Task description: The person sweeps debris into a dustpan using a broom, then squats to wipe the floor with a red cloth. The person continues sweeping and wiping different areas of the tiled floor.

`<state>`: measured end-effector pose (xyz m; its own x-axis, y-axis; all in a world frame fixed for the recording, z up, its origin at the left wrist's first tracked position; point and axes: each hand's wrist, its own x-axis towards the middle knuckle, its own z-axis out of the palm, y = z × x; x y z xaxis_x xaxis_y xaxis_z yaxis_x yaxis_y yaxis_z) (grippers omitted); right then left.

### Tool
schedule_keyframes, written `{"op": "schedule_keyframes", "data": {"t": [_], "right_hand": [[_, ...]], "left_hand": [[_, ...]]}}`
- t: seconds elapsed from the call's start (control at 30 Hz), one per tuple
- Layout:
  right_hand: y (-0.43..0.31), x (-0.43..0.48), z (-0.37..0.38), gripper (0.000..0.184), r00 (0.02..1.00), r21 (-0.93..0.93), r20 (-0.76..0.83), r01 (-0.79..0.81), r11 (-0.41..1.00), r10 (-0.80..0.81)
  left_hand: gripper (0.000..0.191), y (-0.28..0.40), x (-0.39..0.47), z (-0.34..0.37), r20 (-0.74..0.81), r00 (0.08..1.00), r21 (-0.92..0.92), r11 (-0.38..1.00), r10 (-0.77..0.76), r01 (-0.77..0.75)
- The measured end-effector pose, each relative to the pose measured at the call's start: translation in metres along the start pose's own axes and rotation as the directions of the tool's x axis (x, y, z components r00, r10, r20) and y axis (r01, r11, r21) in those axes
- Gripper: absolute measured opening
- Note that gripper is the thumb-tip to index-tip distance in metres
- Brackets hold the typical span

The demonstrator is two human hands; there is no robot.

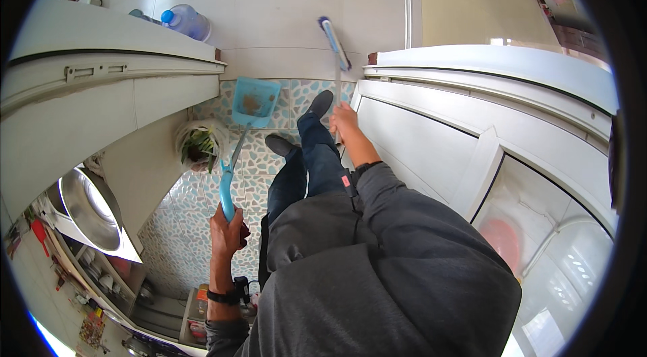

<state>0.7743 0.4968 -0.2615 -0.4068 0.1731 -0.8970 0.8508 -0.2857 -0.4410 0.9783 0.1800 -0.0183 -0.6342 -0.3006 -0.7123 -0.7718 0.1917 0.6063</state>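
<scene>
My left hand [227, 230] is closed around the blue grip of a long-handled dustpan [256, 99]. The pan rests on the patterned floor tiles, with brown dirt [251, 103] inside it. My right hand [345, 122] grips the pale handle of a broom [333, 43]. The broom head, with dark blue bristles, lies over the plain tiles beyond the doorway, to the right of and beyond the dustpan. A clear plastic bag [203, 145] around leafy green vegetables stands on the floor left of the dustpan's handle.
A large blue-capped water bottle [186, 22] lies beyond the left wall. A white door [414, 134] stands at my right, and a door track crosses the left side. At lower left are a metal basin [93, 210] and shelves with dishes. My shoes are near the threshold.
</scene>
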Motion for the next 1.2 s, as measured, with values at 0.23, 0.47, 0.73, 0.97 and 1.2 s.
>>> {"op": "schedule_keyframes", "data": {"t": [0.23,0.47,0.73,0.97,1.2], "right_hand": [[0.002,0.073,0.022,0.006,0.998,-0.552,0.055,0.061,0.832,-0.037],[0.027,0.049,0.171,0.008,0.962,-0.370,0.254,0.003,0.929,0.099],[0.024,-0.040,0.238,0.014,0.948,0.215,0.217,-0.279,0.936,0.233],[-0.002,-0.038,0.155,0.020,0.937,0.062,0.348,0.006,0.998,-0.027],[-0.072,0.032,0.090,0.014,0.985,-0.261,0.102,0.159,0.952,-0.136]], "left_hand": [[0.015,0.004,-0.004,0.002,-0.002,0.999,-0.075,0.996,-0.053,0.052],[0.017,-0.009,-0.001,0.003,-0.038,0.995,-0.031,0.996,-0.089,0.088],[0.018,0.003,0.004,0.002,-0.027,0.996,-0.072,0.994,-0.080,0.078],[0.020,0.010,0.003,0.004,-0.015,0.990,-0.172,0.976,-0.140,0.135],[0.024,0.005,-0.010,0.007,-0.070,0.990,-0.133,0.985,-0.122,0.111]]}}
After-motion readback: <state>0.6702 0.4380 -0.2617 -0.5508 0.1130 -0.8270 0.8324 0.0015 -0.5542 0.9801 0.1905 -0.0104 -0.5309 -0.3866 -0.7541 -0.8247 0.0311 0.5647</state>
